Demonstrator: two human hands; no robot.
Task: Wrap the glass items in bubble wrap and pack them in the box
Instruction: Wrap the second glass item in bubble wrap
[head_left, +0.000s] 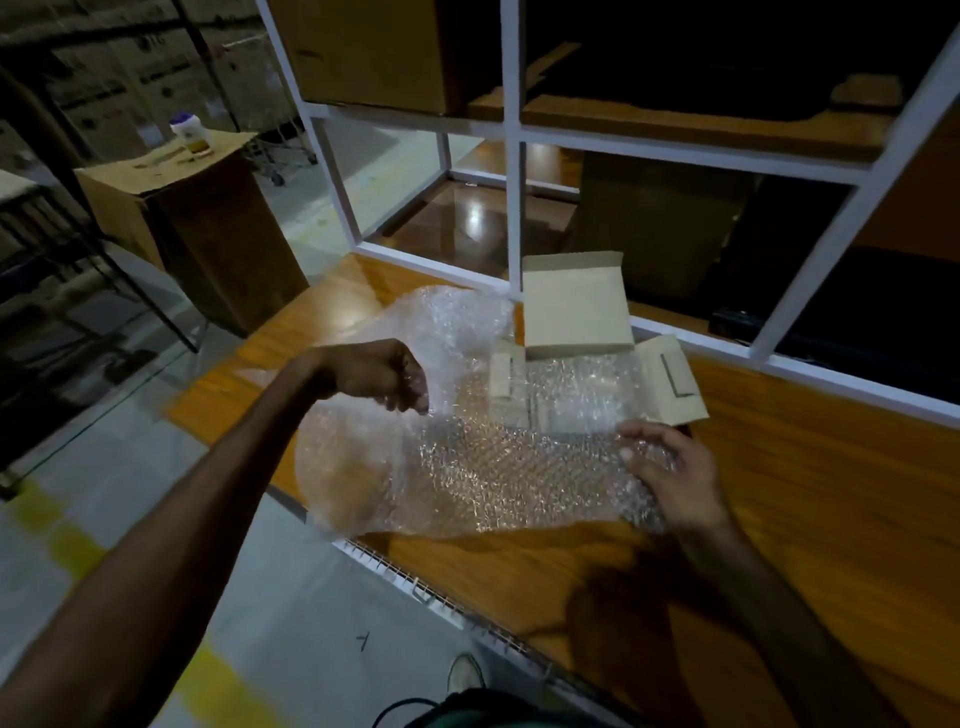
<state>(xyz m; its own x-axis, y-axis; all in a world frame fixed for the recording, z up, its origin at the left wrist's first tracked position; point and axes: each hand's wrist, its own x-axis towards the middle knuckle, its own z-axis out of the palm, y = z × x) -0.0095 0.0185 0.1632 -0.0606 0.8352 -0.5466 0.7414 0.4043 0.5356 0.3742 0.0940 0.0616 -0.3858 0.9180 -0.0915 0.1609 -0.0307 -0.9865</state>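
Left hand (387, 376) was raised over the table (810, 499), fingers curled down and pinching the upper left part of the bubble wrap (498, 467), lifting that side. Right hand (670, 475) gripped the wrap's right edge, thumb on top, fingers under the film, low near the table. The sheet was stretched between both hands, its left portion hanging past the table's front edge, its far side lying over the open box (576, 312). Box was a small flat cardboard one, lid flap standing up at the back, side flaps spread; it sat on the wooden table just in front of a white frame (514, 208). Couldn't tell whether any glass item was under the wrap. A tall carton (208, 228) with a bottle (189, 136) on top stood on the floor to the left, well apart.
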